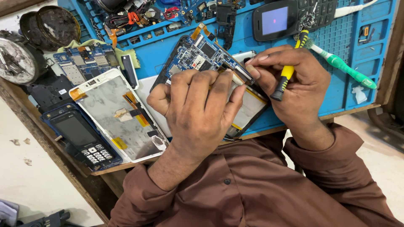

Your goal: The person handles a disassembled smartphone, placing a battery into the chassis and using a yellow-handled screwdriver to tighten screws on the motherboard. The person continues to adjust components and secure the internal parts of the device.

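A wooden tabletop [63, 157] carries a blue repair mat [336, 90] with moulded compartments along its far edge. At the middle of the mat lies an opened phone [248, 110], its back removed, with a blue circuit board [198, 52] exposed at its far end and a pale metal panel showing nearer the person.

The left hand [198, 111] rests over the middle of the opened phone, fingers curled down in a loose fist and pressing on it; whether anything is pinched under the fingertips cannot be told. The right hand [294, 84] is closed around a small screwdriver [288, 71] with a yellow and black handle, thumb and forefinger meeting at the edge of the phone just beside the left fingertips.

Left of the hands lies a white phone frame [118, 113] with orange flex cables, and beside it, at the tabletop edge, a dark keypad phone [82, 138]. Beyond the right hand a black keypad phone [290, 17] with a lit screen sits on the mat, and a green and white toothbrush [343, 65] lies just right of the screwdriver. A second bare circuit board [82, 61] lies at the far left.
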